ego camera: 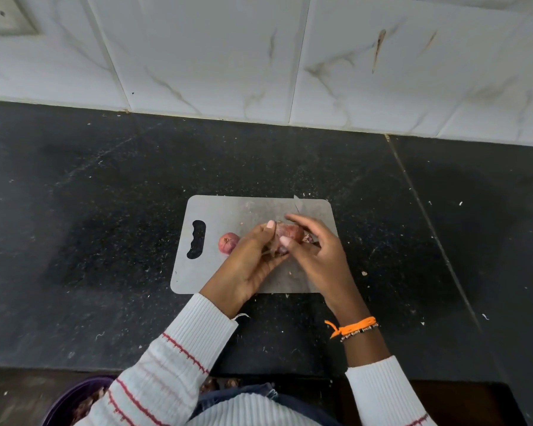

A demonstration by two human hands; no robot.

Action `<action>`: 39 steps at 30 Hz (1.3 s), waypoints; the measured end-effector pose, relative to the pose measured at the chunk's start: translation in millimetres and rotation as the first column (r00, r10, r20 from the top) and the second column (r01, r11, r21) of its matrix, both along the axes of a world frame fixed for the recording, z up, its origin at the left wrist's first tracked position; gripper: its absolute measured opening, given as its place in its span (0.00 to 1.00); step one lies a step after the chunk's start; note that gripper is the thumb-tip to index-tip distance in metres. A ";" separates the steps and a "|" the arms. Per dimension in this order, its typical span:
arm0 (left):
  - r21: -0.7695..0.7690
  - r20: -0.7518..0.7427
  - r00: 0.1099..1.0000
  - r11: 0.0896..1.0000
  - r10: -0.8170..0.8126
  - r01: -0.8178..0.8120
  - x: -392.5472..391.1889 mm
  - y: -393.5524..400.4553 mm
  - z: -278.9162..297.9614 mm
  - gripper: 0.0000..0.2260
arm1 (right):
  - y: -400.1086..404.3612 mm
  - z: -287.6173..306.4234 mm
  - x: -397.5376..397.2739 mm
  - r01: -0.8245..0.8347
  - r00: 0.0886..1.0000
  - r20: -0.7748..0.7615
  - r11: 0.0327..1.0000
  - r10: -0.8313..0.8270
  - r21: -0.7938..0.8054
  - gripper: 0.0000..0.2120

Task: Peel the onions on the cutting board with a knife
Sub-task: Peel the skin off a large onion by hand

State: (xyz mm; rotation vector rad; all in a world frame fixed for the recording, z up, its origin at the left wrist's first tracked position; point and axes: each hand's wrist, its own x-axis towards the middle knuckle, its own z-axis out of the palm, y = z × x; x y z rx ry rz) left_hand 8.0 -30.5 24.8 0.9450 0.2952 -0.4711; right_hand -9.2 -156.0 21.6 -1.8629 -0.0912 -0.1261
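Now, above the cutting board (228, 210), your left hand (243, 272) cradles an onion (291, 232) while your right hand (317, 256) pinches its papery skin; grip the firm, slippery bulb, not the brittle peel. Beyond, a second onion (228, 242) lies beside the board's handle slot.
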 end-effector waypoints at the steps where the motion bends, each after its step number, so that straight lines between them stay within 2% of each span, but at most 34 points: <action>1: 0.010 0.020 1.000 1.000 -0.001 0.001 -0.7 -0.4 0.5 0.10 | 2.4 -1.1 -0.6 0.009 1.000 0.016 1.000 -0.010 0.019 0.15; 10: 0.082 0.092 0.995 0.996 -0.044 0.037 -7.8 -0.4 -3.5 0.11 | 8.4 -1.1 -3.7 0.142 0.989 0.015 0.968 -0.149 0.209 0.10; 13: 0.098 0.107 0.993 0.994 -0.054 0.043 -12.8 -1.5 -1.8 0.12 | 8.2 -2.2 -3.6 0.229 0.972 0.019 0.956 -0.236 0.185 0.06; 16: 0.088 0.084 0.995 0.995 -0.044 0.037 -20.2 -6.6 0.5 0.11 | 1.0 -2.4 -2.6 0.315 0.945 0.053 0.943 -0.322 0.108 0.08; 19: 0.038 0.101 0.995 0.999 -0.016 0.012 -20.7 -9.0 4.1 0.13 | -2.4 3.2 -7.8 0.175 0.984 -0.011 0.971 -0.176 0.165 0.04; 22: 0.054 0.160 0.987 0.998 0.008 -0.017 -20.2 -6.3 7.0 0.13 | -5.5 5.0 -11.6 -0.025 0.998 -0.051 0.993 0.031 0.117 0.16; 24: 0.120 0.211 0.977 0.993 -0.012 -0.014 -21.7 -4.8 5.7 0.13 | -5.4 4.6 -11.0 -0.058 0.998 -0.026 0.998 0.059 0.037 0.22; 27: 0.344 0.399 0.913 0.937 -0.080 -0.068 -20.7 0.4 -1.1 0.12 | -4.4 2.7 -12.6 0.026 1.000 -0.003 0.999 -0.026 0.019 0.24; 30: 0.448 0.568 0.808 0.882 -0.153 -0.148 -16.5 12.4 -1.9 0.10 | -7.1 0.5 -13.3 0.095 0.993 0.070 0.993 -0.090 -0.067 0.23; 33: 0.527 0.665 0.717 0.812 -0.210 -0.250 -15.0 20.0 -2.3 0.14 | -7.0 -0.3 -13.3 0.093 0.991 0.099 0.993 -0.086 -0.070 0.23; 36: 0.566 0.739 0.631 0.725 -0.235 -0.393 -16.9 20.2 -2.0 0.11 | -5.5 0.0 -15.9 0.051 0.993 0.106 0.996 -0.044 -0.067 0.22; 39: 0.594 0.737 0.631 0.679 -0.243 -0.432 -16.6 19.6 -2.7 0.08 | -4.9 -2.8 -17.6 0.033 0.990 0.141 0.996 -0.020 -0.087 0.22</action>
